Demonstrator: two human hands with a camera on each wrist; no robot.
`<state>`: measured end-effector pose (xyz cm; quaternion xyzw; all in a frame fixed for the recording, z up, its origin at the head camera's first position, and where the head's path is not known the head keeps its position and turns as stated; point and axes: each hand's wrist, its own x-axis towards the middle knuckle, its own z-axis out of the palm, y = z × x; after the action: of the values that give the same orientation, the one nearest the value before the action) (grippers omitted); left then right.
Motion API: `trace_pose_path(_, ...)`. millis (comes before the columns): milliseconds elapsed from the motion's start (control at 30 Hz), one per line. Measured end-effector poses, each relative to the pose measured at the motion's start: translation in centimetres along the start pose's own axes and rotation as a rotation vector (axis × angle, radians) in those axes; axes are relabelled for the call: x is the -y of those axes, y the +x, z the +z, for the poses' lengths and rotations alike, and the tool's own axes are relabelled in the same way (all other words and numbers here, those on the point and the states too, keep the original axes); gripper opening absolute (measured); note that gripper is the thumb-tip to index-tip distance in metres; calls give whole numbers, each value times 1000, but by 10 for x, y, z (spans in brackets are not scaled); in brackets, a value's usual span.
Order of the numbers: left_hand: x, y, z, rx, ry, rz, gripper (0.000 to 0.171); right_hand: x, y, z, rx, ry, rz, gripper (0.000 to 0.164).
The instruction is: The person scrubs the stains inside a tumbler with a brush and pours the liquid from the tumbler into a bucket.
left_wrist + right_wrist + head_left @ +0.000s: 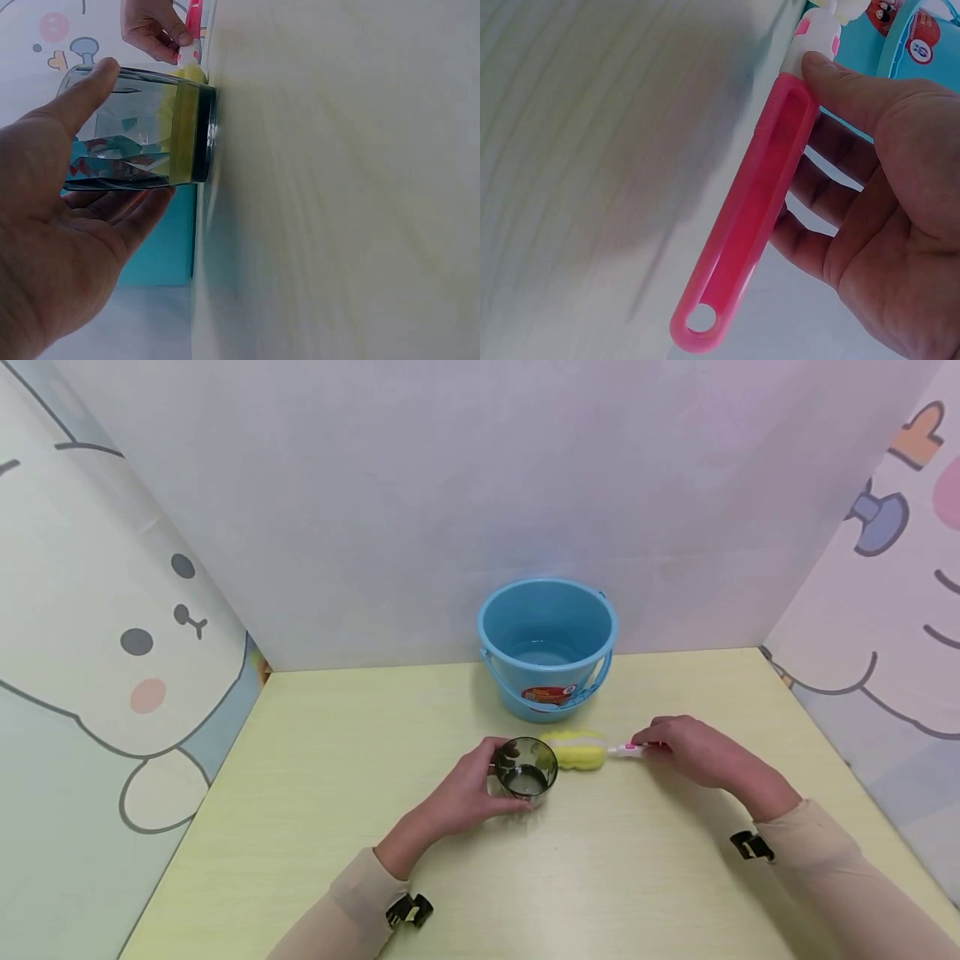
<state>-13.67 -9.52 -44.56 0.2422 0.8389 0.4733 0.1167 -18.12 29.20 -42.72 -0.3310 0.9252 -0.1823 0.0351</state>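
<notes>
A dark-tinted, faceted drinking glass (527, 785) stands upright near the middle of the table. My left hand (468, 789) grips its side between thumb and fingers, as the left wrist view shows with the glass (139, 131) close to the tabletop. Right beside it lies a bottle brush with a yellow sponge head (585, 756), partly behind the glass in the head view. My right hand (693, 750) holds this brush by its pink and white handle (739, 217), the thumb on the white neck and the fingers curled behind.
Behind the glass and brush, a light blue bucket (551, 689) with its handle down stands near the back wall (375, 527). It seems to have water in the bottom. Cartoon-printed panels (90, 610) flank the pale wooden table (315, 760) on both sides.
</notes>
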Motion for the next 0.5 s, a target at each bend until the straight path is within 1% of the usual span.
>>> trace_pose_path(500,-1,0,0,1,-3,-6,87,-6,1,5,0,-7,-25,27)
